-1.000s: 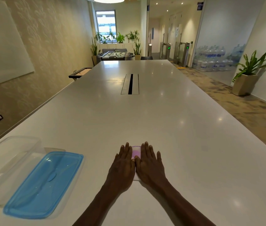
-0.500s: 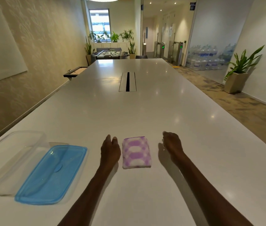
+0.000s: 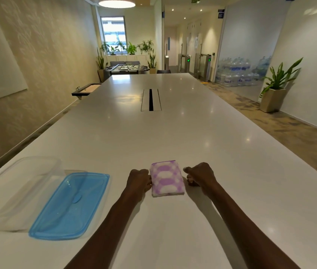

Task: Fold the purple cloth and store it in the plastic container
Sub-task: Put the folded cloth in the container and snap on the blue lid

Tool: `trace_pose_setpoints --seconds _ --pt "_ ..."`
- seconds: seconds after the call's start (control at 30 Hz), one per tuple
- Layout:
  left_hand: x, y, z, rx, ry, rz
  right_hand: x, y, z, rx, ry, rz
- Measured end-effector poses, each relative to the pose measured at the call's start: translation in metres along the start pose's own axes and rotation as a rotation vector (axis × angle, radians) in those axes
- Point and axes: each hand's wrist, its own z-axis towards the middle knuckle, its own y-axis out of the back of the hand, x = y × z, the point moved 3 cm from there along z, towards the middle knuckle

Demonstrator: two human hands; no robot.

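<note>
The purple-and-white cloth [image 3: 167, 178] lies folded into a small thick rectangle on the white table [image 3: 173, 133], close to me. My left hand [image 3: 139, 180] is curled against the cloth's left edge, touching it, with its fingertips hidden. Just off the right edge sits my right hand [image 3: 200, 174], loosely curled, thumb and fingers a little apart and holding nothing. The clear plastic container [image 3: 43, 166] stands uncovered at the near left. Its blue lid [image 3: 70, 204] lies flat beside it, between the container and my left arm.
A cable slot [image 3: 151, 100] is set into the middle of the long table, farther away. The wall runs along the left side. A potted plant [image 3: 276, 88] and stacked water bottles [image 3: 239, 72] stand on the floor to the right.
A second ago both hands pressed flat on the cloth. They lifted off and parted to its sides, and have now closed in toward its left and right edges.
</note>
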Motion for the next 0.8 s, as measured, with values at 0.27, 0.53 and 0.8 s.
trace_pose_setpoints --seconds 0.27,0.53,0.8 --pt "-0.01 -0.013 -0.019 0.07 -0.009 -0.035 0.009 -0.018 -0.011 0.056 0.109 -0.165" --pt "-0.003 -0.025 -0.014 0.058 0.025 -0.138 0.001 -0.014 -0.007 0.121 0.048 0.015" --pt "-0.017 -0.013 -0.007 0.062 -0.002 -0.206 0.025 -0.012 -0.011 0.348 -0.004 0.243"
